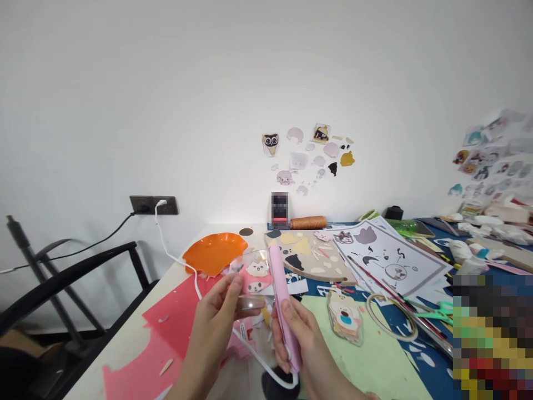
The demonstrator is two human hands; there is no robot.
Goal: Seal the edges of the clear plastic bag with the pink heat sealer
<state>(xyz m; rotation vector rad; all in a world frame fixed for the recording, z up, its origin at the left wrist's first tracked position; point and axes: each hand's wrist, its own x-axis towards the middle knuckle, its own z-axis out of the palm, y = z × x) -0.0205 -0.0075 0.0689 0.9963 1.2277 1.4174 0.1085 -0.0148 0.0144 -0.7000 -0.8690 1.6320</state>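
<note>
From where I stand, the pink wand [280,289] is just right of the middle of the frame, in the lower half. Its long axis runs nearly upright in view, the top leaning a little left; the rounded far end points up toward the wall, and the near end, where a white cord [266,366] comes out and loops left, points to the bottom edge.

The right hand [300,329] is closed around the lower part of the wand, thumb along the front and fingers wrapped at its left side. The left hand [220,303], lower centre, has thumb and fingertips pinched together on a clear film piece with a pink character [257,276]. That piece lies right beside the wand's upper part, overlapping it in view; I can't tell whether they touch.

Left of the hands are an orange sheet [214,253] and a red sheet [169,314]. To the right, a bear cutout [345,318] lies on a pale green sheet [375,355], with green scissors [442,312] at the far lower right.
</note>
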